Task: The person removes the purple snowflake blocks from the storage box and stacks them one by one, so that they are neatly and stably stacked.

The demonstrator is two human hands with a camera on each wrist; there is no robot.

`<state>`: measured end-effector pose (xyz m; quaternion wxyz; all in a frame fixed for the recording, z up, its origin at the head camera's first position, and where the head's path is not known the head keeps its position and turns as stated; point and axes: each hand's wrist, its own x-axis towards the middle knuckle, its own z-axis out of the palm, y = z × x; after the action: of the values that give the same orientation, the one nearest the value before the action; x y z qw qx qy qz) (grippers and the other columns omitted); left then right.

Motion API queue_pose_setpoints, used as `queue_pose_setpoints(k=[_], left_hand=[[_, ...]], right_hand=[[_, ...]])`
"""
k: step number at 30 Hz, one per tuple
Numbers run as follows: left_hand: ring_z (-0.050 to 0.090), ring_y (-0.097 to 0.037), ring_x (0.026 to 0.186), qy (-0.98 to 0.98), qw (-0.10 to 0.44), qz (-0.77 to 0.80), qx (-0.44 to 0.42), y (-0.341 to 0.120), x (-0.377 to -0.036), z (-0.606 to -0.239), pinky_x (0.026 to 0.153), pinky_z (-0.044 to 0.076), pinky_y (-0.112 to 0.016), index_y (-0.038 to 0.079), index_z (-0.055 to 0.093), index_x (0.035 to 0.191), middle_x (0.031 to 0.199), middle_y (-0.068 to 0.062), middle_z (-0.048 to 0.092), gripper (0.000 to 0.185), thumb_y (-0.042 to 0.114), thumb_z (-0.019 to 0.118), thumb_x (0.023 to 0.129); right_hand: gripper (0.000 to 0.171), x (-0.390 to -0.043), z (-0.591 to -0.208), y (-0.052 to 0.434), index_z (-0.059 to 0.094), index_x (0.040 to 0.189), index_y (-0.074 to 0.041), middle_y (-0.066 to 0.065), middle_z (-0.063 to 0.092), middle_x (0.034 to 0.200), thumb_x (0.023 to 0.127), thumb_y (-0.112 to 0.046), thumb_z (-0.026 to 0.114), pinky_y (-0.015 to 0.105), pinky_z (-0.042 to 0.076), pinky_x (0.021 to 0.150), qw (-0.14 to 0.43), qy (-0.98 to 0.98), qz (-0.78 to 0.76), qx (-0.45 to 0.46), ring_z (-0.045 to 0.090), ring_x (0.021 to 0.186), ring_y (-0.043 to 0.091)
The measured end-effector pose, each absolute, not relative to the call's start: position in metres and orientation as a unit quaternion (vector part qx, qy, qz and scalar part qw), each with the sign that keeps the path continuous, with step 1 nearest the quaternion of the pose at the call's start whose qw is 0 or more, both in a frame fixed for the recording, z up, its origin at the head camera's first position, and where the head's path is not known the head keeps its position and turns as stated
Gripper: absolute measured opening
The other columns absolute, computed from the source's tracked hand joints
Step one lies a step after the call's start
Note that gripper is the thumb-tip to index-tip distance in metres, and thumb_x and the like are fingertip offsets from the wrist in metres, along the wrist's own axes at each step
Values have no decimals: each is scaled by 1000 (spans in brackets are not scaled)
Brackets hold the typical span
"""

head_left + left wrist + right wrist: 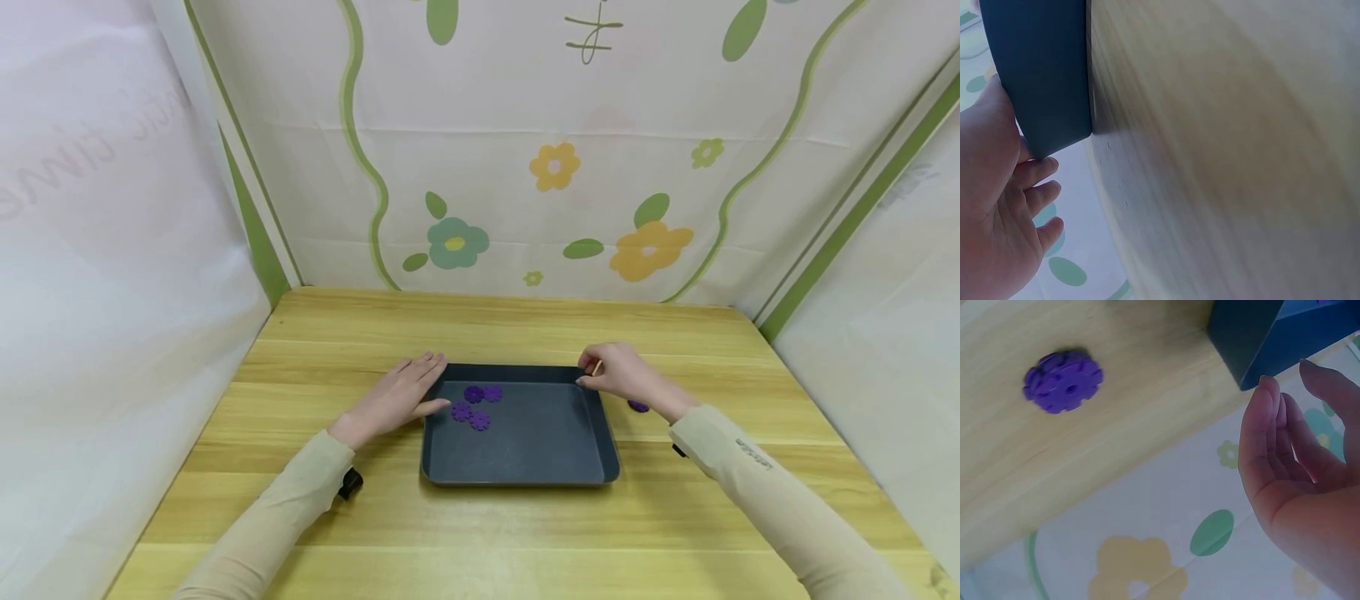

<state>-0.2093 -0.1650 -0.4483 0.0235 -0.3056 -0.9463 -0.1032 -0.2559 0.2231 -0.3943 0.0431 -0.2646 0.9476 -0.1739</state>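
A dark blue-grey rectangular tray with a shallow raised rim [540, 450] lies flat on a light wood-grain counter [360, 533]. Inside it, toward the far left corner, four flat, purple, notched, flower-shaped discs [480, 421] lie in a loose cluster, one of them a darker shade than the rest. The person's left hand [401, 392] rests against that same corner, its fingers extended along the outside and its thumb reaching over the left rim; the digits are relaxed and spread rather than clenched. The right hand [618, 371] is at the tray's far right corner with its fingers gently bent, the thumb and fingertips apart and nothing visible between them; whether it touches the rim I cannot tell. On the counter just right of the tray sits a small stack of purple notched discs with holed centres [1063, 381], partly hidden by the right wrist in the head view. Both arms wear cream sleeves [285, 483]. Behind the counter hangs a white fabric backdrop printed with orange, teal and green flowers [495, 167].
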Motion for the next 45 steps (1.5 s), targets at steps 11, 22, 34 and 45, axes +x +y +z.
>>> queue_pose_setpoints(k=[11, 22, 34, 45], left_hand=[[31, -32, 150, -947, 12, -96, -305, -165, -211, -448, 122, 29, -54, 3, 29, 156, 161, -16, 32, 76, 52, 50, 100], [30, -33, 151, -947, 7, -99, -304, -164, -211, -447, 123, 28, -54, 2, 30, 155, 161, -16, 32, 76, 51, 50, 100], [31, -33, 150, -949, 9, -95, -301, -166, -210, -447, 122, 28, -54, 3, 30, 155, 161, -16, 33, 76, 50, 51, 100], [33, -33, 149, -948, 20, -92, -304, -165, -209, -447, 122, 30, -53, 2, 32, 154, 160, -17, 35, 76, 50, 52, 100]], right_hand=[[21, -258, -397, 192, 72, 100, -1, 8, 73, 89, 86, -16, 77, 31, 58, 69, 57, 939, -168, -295, 68, 78, 17], [22, -259, -406, 170, 72, 99, 0, 9, 74, 89, 85, -14, 78, 30, 60, 71, 64, 930, -174, -318, 68, 78, 15], [20, -258, -415, 149, 72, 97, -2, 8, 73, 90, 85, -15, 78, 30, 60, 71, 74, 925, -181, -325, 65, 77, 12], [19, -255, -419, 135, 72, 99, -2, 9, 73, 91, 85, -14, 78, 29, 58, 70, 69, 916, -188, -346, 67, 78, 15]])
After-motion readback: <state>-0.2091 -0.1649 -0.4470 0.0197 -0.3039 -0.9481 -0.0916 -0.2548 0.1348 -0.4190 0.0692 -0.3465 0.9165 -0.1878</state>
